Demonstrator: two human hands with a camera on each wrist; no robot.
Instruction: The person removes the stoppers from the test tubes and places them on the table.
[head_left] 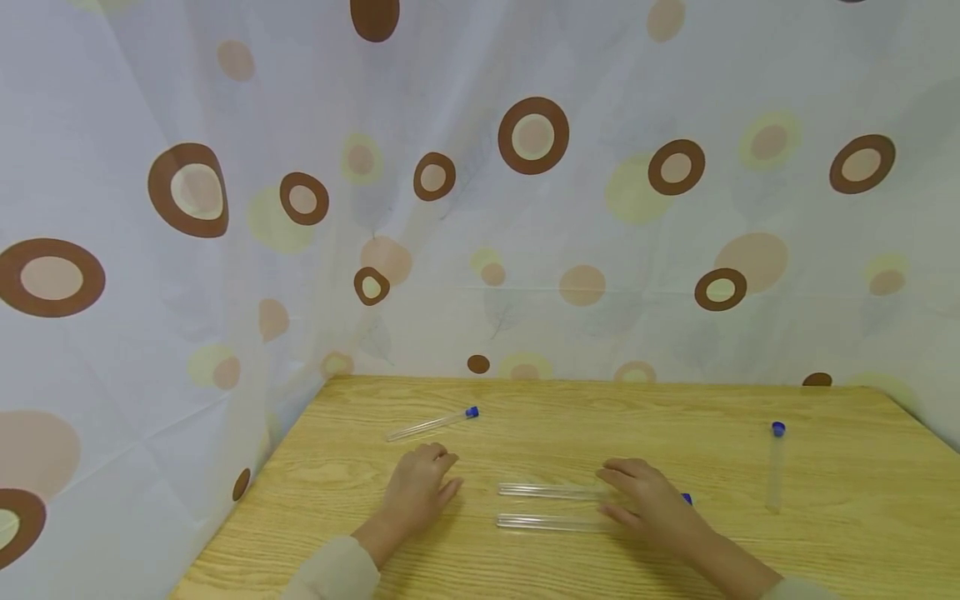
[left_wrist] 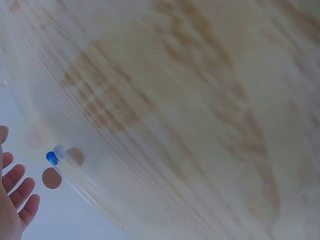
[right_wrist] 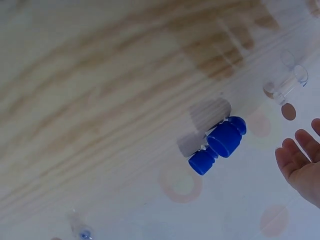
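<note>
Two clear test tubes lie side by side mid-table, the far tube point(head_left: 551, 492) and the near tube point(head_left: 551, 522). My right hand point(head_left: 654, 504) is over their right ends, fingers loosely extended, and hides most of that part. Blue caps point(right_wrist: 225, 139) of these tubes show in the right wrist view, apart from the right hand point(right_wrist: 304, 167). To the left of the pair, my left hand point(head_left: 418, 492) is relaxed and holds nothing. Just beyond it lies another capped test tube point(head_left: 429, 426), slanted. The left wrist view shows its blue cap point(left_wrist: 52, 157) near the left hand's fingers point(left_wrist: 22, 192).
A further test tube point(head_left: 776, 471) lies on the right side of the wooden table point(head_left: 570, 417), its blue cap pointing away. A patterned curtain point(head_left: 465, 325) hangs behind the table and along its left side.
</note>
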